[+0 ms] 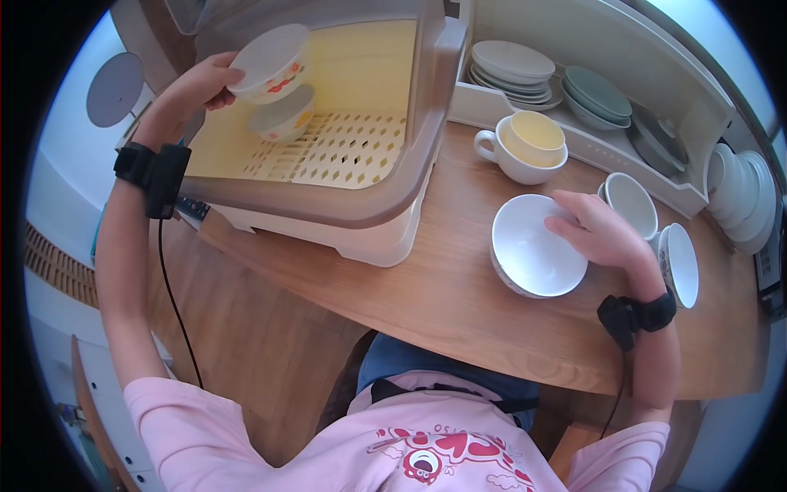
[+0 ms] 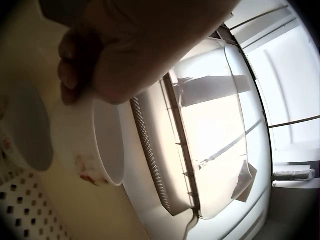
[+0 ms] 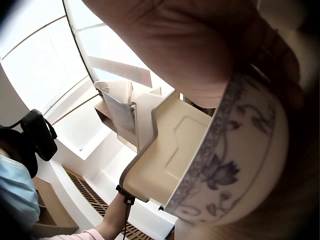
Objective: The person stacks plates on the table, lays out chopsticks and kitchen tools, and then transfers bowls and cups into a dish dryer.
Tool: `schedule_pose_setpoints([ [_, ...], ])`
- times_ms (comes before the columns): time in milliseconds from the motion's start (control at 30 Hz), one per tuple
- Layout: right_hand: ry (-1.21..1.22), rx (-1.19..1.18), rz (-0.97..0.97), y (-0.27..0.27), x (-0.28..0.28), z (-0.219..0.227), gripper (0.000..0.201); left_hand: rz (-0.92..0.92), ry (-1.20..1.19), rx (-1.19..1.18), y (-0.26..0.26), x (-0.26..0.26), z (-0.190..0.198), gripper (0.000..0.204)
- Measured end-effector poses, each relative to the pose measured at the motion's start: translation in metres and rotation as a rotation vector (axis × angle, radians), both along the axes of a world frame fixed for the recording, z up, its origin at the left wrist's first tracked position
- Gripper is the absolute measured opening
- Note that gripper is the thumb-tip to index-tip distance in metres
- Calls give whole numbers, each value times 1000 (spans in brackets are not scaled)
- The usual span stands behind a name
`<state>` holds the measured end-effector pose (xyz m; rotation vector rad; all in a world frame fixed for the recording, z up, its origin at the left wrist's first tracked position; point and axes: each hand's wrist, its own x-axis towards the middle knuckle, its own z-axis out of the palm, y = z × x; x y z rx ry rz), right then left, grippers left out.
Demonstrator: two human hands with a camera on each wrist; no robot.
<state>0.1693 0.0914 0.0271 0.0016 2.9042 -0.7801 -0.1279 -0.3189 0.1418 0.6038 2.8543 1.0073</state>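
Observation:
My left hand (image 1: 215, 82) pinches the rim of a white bowl (image 1: 277, 72) with red and orange prints, held inside the dish box. Just below it, a second printed bowl (image 1: 283, 123) sits on the box's yellow slotted rack (image 1: 352, 156); the upper bowl overlaps it in the head view. My right hand (image 1: 602, 228) grips the rim of a larger white bowl (image 1: 533, 254) over the wooden table, thumb at the inside. Blue-grey flowers cover the outside of this larger bowl (image 3: 225, 170) in the right wrist view.
A white mug (image 1: 525, 160) with a yellow cup in it stands beyond the right-hand bowl. Small bowls (image 1: 631, 205) lie tipped at the right. Plates (image 1: 512, 70) and green bowls (image 1: 594, 94) fill a white shelf (image 1: 590, 148) behind. The box's raised rim (image 1: 385, 197) borders the rack.

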Motion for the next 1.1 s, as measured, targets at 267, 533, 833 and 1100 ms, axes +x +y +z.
schedule_pose_setpoints([
  [267,26,-17,-25,-2,1,-1,27,-225,-150,-219,76,51,-8,37],
  [533,28,-25,-16,-1,0,-3,27,-289,-373,-403,115,47,-32,39],
  [833,14,-36,1,-3,-1,0,26,-250,-455,-399,111,45,-38,39],
  [1100,13,-64,23,-2,-2,-1,33,-131,-159,-519,88,36,-4,45],
])
